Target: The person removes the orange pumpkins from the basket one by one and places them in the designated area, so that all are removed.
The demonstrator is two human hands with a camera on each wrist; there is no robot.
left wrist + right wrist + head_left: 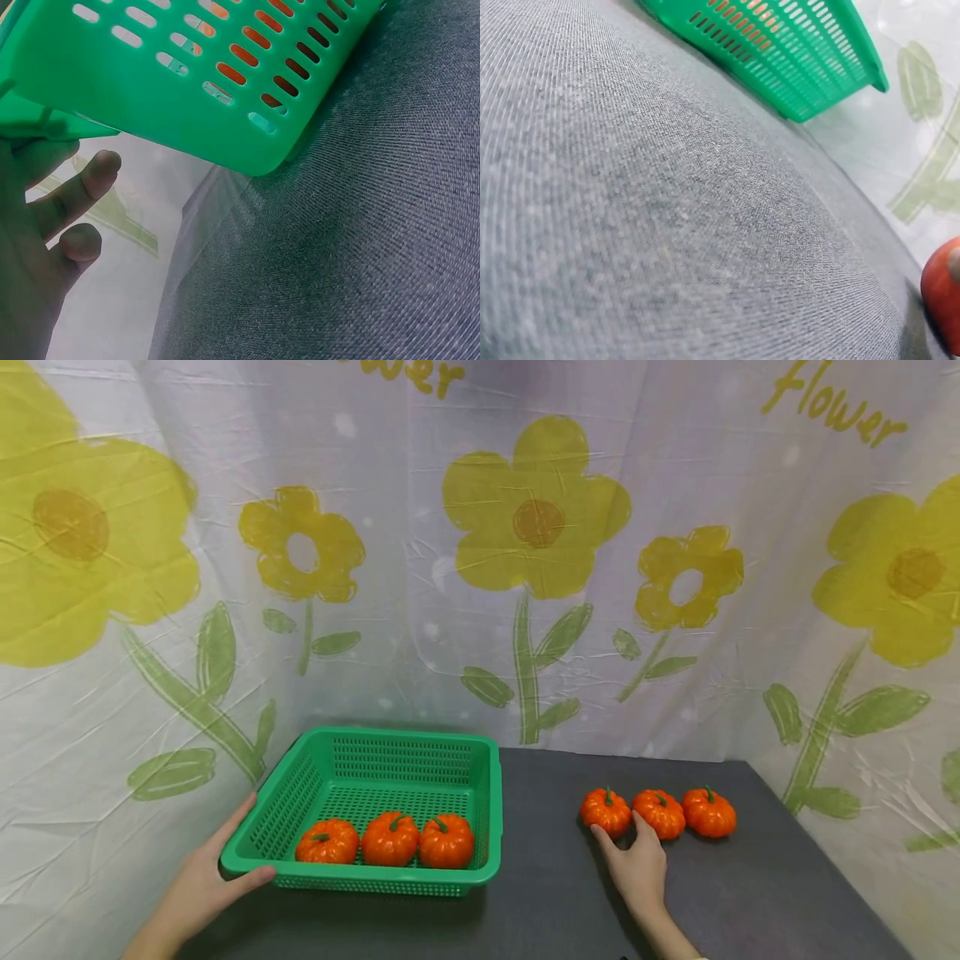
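Left hand point(201, 881), spread wide, grips basket point(375, 874); right hand point(637, 866), narrower, pinches pumpkin point(604, 811).

From my remote seat I have the basket point(375, 875) on the left of the table point(540, 877), with three pumpkins point(390, 841) side by side in it along its near wall and the left hand point(198, 881) at its near left corner. Well to its right, three more pumpkins point(663, 812) sit in a row on the table, the right hand point(637, 867) before them at the leftmost pumpkin point(606, 808). Behind it all I see the curtain point(405, 652), which also lines both sides.
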